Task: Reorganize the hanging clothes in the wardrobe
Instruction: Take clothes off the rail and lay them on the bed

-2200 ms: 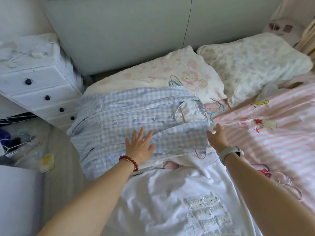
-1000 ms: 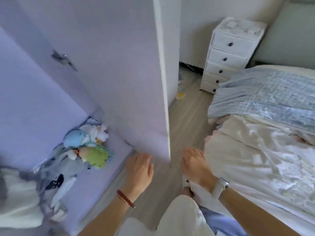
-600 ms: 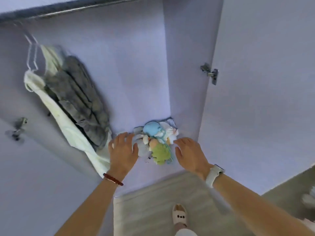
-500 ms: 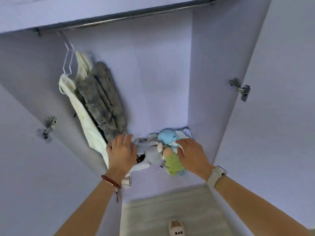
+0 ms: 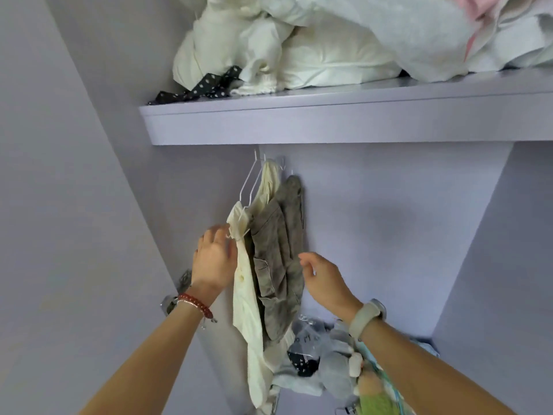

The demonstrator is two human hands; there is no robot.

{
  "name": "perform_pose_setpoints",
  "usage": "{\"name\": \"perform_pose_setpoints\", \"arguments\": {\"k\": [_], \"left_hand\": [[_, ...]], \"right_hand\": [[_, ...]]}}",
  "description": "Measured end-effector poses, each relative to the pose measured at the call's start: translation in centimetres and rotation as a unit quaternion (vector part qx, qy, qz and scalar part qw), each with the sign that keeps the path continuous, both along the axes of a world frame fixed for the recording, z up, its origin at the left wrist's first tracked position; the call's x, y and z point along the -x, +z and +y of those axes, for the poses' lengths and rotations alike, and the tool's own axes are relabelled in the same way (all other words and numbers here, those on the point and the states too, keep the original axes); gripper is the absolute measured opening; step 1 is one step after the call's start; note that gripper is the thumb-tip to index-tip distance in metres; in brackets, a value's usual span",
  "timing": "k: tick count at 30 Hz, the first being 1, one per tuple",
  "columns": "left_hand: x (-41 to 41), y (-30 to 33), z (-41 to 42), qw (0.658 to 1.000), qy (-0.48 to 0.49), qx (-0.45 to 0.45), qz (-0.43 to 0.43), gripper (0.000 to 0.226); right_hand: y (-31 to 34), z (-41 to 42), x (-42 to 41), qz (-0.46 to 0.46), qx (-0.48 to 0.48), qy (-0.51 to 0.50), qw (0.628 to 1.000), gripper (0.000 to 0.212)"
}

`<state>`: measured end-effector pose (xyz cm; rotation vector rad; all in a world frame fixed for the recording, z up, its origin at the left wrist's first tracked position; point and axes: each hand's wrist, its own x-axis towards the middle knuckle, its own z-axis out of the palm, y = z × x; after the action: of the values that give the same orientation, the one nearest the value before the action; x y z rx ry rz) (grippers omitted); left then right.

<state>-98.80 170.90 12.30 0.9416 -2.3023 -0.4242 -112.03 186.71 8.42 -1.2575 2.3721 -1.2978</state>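
Inside the lilac wardrobe, the left hand (image 5: 213,262) lies against the left edge of a cream garment (image 5: 246,298) hanging from a white wire hanger (image 5: 250,182), its grip loose, fingers nearly straight, touching the cloth; just right hangs a grey-brown garment (image 5: 276,265); the right hand (image 5: 324,280) hovers beside it, grip relaxed and holding nothing; soft toys (image 5: 338,366) lie below; bundled white bedding (image 5: 299,49) sits on the shelf (image 5: 329,124) above.

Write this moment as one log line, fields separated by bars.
left hand: touching cream garment | right hand: open beside grey garment | garments: hanging on white wire hangers
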Motion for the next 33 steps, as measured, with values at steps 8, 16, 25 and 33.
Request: {"name": "perform_pose_setpoints", "arguments": {"k": [8,16,25,33], "left_hand": [[3.2,0.7,-5.4,0.994,-0.020,-0.081,0.067,0.037],[5.4,-0.1,-8.3,0.985,-0.093,-0.116,0.092,0.027],[6.4,-1.2,-8.4,0.975,-0.099,-0.154,0.124,0.027],[7.1,-0.8,-5.9,0.993,-0.044,-0.033,0.103,0.038]], "right_hand": [[5.7,-12.7,2.4,-0.187,0.086,0.024,0.978,0.033],[8.2,-18.2,3.6,-0.384,0.142,-0.044,0.911,0.030],[7.0,-15.6,6.0,-0.109,0.159,-0.196,0.962,0.029],[6.0,-10.0,6.4,-0.027,0.202,-0.211,0.956,0.025]]}}
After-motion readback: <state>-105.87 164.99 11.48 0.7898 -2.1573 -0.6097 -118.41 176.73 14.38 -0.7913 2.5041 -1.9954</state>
